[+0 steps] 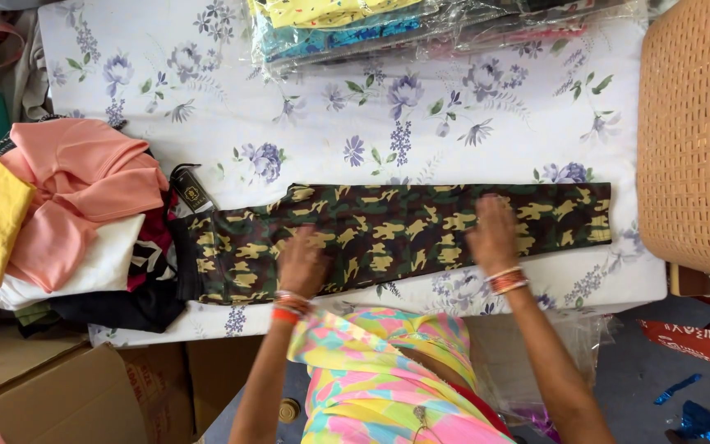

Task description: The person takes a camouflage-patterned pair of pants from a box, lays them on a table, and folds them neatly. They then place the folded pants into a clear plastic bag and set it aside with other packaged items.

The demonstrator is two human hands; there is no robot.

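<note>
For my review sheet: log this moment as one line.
left hand: flat on camouflage trousers | right hand: flat on same trousers | trousers: laid out lengthwise on floral sheet | clothes pile: beside waistband end

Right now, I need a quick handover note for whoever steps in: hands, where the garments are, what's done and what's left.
Left hand: flat, palm down on the camouflage-print trousers, near the waist end.
Right hand: flat on the leg part.
Trousers lie lengthwise on the floral-print table cover, legs stacked together.
Done: laid out, folded in half lengthwise.
Left: not folded shorter yet.
Loose pile of pink, yellow and white clothes at the waist end; plastic-wrapped garments at the far edge.
</note>
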